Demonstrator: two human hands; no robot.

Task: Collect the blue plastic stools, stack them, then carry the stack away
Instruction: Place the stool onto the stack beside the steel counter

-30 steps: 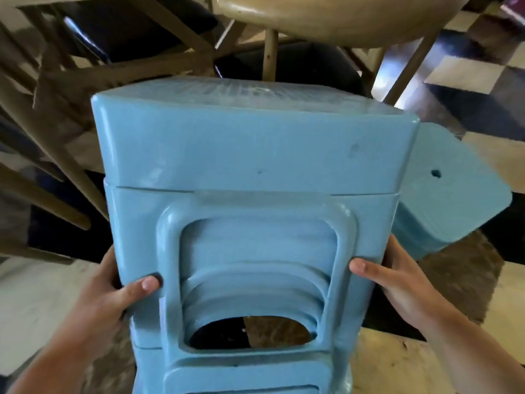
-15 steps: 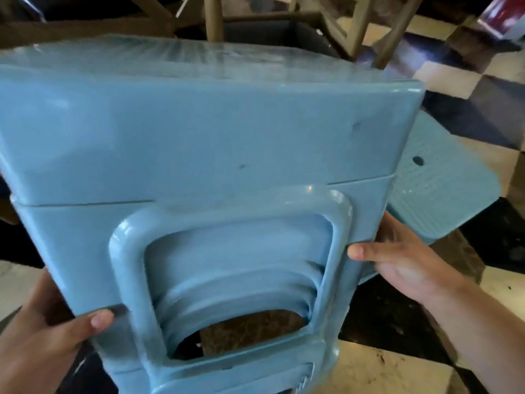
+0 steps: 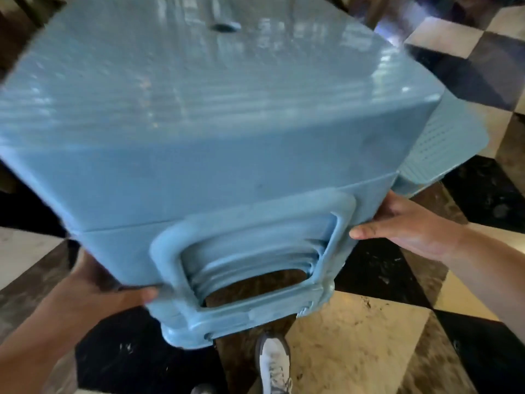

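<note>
My left hand (image 3: 93, 291) grips the lower left side of the stack of blue plastic stools (image 3: 199, 143), thumb hooked onto the near face beside the moulded opening, the other fingers hidden behind the plastic. The stack fills the middle of the view, clear of the chequered floor (image 3: 369, 336) and tipped so its top seat, with a small hole, leans to the left. Nested rims show inside the opening, so several stools sit one in another. Below, my grey shoe (image 3: 272, 362) stands on the tiles under the stack's lower edge. My right hand (image 3: 409, 226) clasps the right side higher up, thumb pointing across the front, fingers wrapped out of sight. Beyond it, another blue stool (image 3: 443, 146) stands on the floor, just beside the stack's right edge; I cannot tell whether they touch. To carry well, I judge I should level the stack, keep both palms pressing inward so the nested stools stay seated, and watch my footing, since the load hides much of the floor ahead.
</note>
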